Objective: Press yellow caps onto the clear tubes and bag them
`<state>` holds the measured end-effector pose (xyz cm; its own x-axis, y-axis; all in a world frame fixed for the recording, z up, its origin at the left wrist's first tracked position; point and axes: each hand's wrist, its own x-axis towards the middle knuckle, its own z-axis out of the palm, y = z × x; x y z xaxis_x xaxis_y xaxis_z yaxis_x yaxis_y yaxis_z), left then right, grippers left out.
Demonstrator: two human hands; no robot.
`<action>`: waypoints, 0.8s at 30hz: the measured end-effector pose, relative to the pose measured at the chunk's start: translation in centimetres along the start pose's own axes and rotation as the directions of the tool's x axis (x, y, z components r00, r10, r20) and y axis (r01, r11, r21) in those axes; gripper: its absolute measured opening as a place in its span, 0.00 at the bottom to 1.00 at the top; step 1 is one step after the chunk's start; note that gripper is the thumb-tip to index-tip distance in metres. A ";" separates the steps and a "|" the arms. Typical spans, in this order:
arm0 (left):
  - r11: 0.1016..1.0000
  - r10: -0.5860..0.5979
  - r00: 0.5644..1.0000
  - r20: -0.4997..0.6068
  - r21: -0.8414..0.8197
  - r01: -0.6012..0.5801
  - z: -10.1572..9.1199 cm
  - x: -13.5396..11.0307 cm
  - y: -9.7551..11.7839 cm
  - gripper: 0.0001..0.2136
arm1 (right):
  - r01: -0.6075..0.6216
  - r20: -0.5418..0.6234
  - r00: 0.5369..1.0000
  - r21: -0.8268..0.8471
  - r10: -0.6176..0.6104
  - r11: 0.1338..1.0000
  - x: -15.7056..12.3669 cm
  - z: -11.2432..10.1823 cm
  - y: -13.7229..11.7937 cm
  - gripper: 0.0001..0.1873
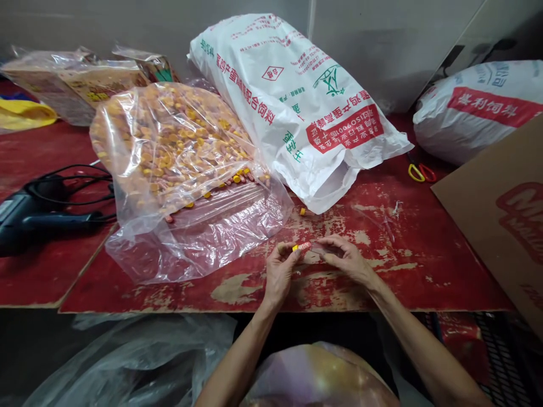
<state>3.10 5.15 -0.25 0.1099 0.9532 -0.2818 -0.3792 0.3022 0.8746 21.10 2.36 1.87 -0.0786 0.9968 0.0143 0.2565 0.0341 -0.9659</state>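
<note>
Between the fingertips of my left hand is a small red patterned tube with a yellow cap, lying sideways with its cap to the left. My right hand is closed in a pinch just off the tube's red end. Something thin and clear seems to be in that pinch, too faint to name. A loose yellow cap lies on the worn red tabletop beyond my hands. To the left, a large clear plastic bag bulges with many yellow-capped pieces, its flat mouth towards me.
A white printed sack lies behind the bag, and another sack is at the right. Scissors rest near a cardboard box. A dark corded tool sits left. Packaged boxes stand at the back left.
</note>
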 end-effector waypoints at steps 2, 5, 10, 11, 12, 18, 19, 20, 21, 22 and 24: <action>1.000 -0.006 1.000 0.020 -0.021 0.006 0.0 -0.1 0.1 0.15 | 0.008 0.053 0.999 -0.089 -0.003 0.996 0.0 0.4 -0.3 0.18; 0.999 -0.016 1.000 0.012 -0.051 0.017 0.1 -0.3 0.3 0.14 | -0.036 0.011 0.999 -0.172 0.039 0.984 0.0 0.5 -0.5 0.19; 0.990 -0.071 0.997 -0.023 -0.120 0.068 0.5 -0.6 0.0 0.15 | -0.124 -0.278 0.947 0.147 0.161 0.981 -0.1 0.2 -0.1 0.22; 0.989 -0.080 0.997 -0.020 -0.130 0.076 0.7 -0.7 -0.1 0.15 | -0.128 -0.281 0.945 0.159 0.170 0.979 -0.1 0.3 -0.1 0.20; 0.988 -0.083 0.996 -0.018 -0.131 0.080 0.8 -0.8 -0.2 0.15 | -0.132 -0.265 0.950 0.142 0.166 0.981 -0.2 0.4 -0.1 0.17; 0.999 -0.024 1.000 -0.006 0.042 0.024 0.8 -1.3 -0.7 0.12 | -0.073 -0.047 0.996 -0.081 0.070 0.994 -0.3 1.9 -0.7 0.10; 0.997 -0.005 1.000 0.002 0.081 0.004 0.8 -1.5 -0.9 0.12 | -0.065 -0.011 0.998 -0.120 0.064 0.991 -0.3 2.1 -0.7 0.10; 0.993 0.013 1.000 0.007 0.115 -0.014 0.8 -1.7 -1.1 0.12 | -0.051 0.015 0.998 -0.168 0.054 0.985 -0.3 2.3 -0.6 0.11; 0.989 0.027 1.000 0.010 0.142 -0.028 0.8 -1.9 -1.3 0.13 | -0.029 0.024 0.999 -0.224 0.035 0.974 -0.4 2.5 -0.5 0.11; 0.987 0.036 0.999 0.010 0.159 -0.037 0.8 -2.2 -1.5 0.13 | 0.000 0.017 1.000 -0.285 0.005 0.959 -0.5 2.8 -0.3 0.11; 0.985 0.040 0.999 0.006 0.168 -0.040 1.0 -2.5 -2.1 0.14 | 0.057 -0.014 0.998 -0.409 -0.069 0.911 -0.8 3.2 -0.1 0.10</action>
<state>4.54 2.12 -0.94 0.1004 0.9645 -0.2443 -0.2240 0.2611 0.9390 18.10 1.37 1.09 -0.0830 0.9930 0.0843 0.6229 0.1177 -0.7734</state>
